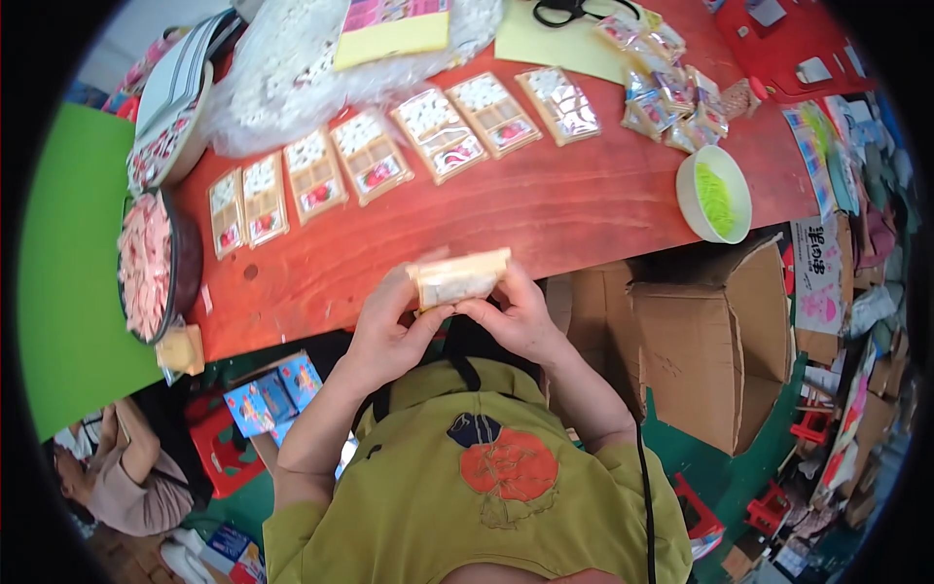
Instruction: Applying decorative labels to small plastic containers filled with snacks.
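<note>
Just in front of the red table's near edge, my left hand and my right hand hold a small tan tray between them. Clear wrap glints on it, and whitish contents show through. The thumbs almost meet at its lower edge; the other fingers are mostly hidden behind it. Beyond my hands, several similar compartment trays lie in a slanting row. Their cells hold white pieces with dark specks and small red-and-white pieces.
On the red table are a white bowl of green strips, wrapped packets, black scissors and a large clear bag. A dark basin of pink pieces stands left. An open cardboard box sits below right. Another person is lower left.
</note>
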The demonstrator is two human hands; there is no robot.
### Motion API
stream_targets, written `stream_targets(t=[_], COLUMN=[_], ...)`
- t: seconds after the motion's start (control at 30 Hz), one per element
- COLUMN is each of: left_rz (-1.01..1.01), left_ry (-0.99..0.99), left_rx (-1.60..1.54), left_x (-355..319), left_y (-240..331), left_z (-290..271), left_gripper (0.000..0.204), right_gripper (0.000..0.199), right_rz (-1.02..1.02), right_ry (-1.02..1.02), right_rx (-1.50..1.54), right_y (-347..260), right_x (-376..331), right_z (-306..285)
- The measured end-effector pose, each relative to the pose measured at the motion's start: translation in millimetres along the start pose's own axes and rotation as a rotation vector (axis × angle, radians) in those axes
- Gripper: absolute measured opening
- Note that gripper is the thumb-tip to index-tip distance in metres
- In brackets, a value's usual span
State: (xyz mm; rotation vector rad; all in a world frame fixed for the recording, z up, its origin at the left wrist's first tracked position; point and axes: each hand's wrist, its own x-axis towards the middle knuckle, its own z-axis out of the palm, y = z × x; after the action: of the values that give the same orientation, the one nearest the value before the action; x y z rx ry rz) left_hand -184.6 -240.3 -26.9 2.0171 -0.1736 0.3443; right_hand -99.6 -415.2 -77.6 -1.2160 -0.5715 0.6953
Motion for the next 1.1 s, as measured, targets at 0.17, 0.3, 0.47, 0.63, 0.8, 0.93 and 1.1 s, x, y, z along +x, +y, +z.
stream_targets(t=[0.17, 0.3, 0.47, 0.63, 0.8, 0.93, 1.1], left_rz=[-0.258, -0.299, -0.225, -0.313, -0.300, -0.320, -0.517], left_ry=[0.061, -0.020, 0.021, 0.137, 0.431, 0.620, 0.677], left_rx=[-0.126, -0.037, 0.013, -0.068, -0.039, 0.044, 0.037], left_x=[26, 22, 8, 15, 68, 158, 242], left_y=[-12, -20, -35, -46, -87, -139, -197], left_z=[29, 35, 26, -4, -73, -139, -171], left_gripper=[0.086, 0.074, 0.032, 0.028, 0.017, 0.020, 0.022], right_gripper=[0.048, 0.035, 0.041, 0.048, 0.039, 0.042, 0.036], right_rz=[-0.102, -0.217, -0.164, 0.114, -0.410, -0.222, 0.132], right_ry=[0.232, 0.678, 0.883, 0.960, 0.576, 0.421, 0.384], right_rx=[-0.229, -1.166, -1.876, -1.942, -1.398, -0.619, -0.276], right_y=[-36, -64, -57, -39, -63, -50, -42], right_x=[43, 81, 100, 109, 180, 281, 362], right_z=[-49, -140, -216, -208, -159, -114, -105])
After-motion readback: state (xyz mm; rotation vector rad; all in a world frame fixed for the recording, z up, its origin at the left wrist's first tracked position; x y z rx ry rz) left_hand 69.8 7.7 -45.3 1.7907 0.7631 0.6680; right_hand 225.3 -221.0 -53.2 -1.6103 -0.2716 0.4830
